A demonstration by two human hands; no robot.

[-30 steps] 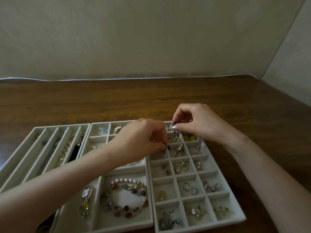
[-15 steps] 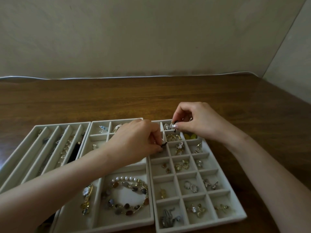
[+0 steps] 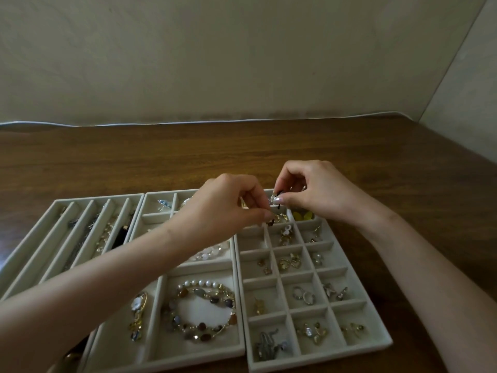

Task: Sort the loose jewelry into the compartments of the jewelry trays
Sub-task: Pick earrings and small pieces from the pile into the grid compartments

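Note:
Three pale grey jewelry trays lie side by side on the wooden table. The right tray (image 3: 376, 344) has many small square compartments with earrings and rings. Over its far end my right hand (image 3: 312, 191) pinches a small sparkly earring (image 3: 274, 201) with a black part. My left hand (image 3: 228, 208) reaches across the middle tray (image 3: 158, 300) and pinches a small dark piece (image 3: 270, 222) just above a far compartment holding a gold chain piece (image 3: 281, 218). The two hands are a few centimetres apart.
The left tray (image 3: 40, 238) has long narrow slots with necklaces. A pearl and stone bracelet (image 3: 200, 309) fills a big compartment of the middle tray. Yellow pieces (image 3: 302, 216) sit in the far right compartment. A wall stands behind the table (image 3: 188, 154) and at the right.
Both hands stay over the far end of the right tray with only small shifts. My left fingertips with the dark piece moved slightly toward the right hand.

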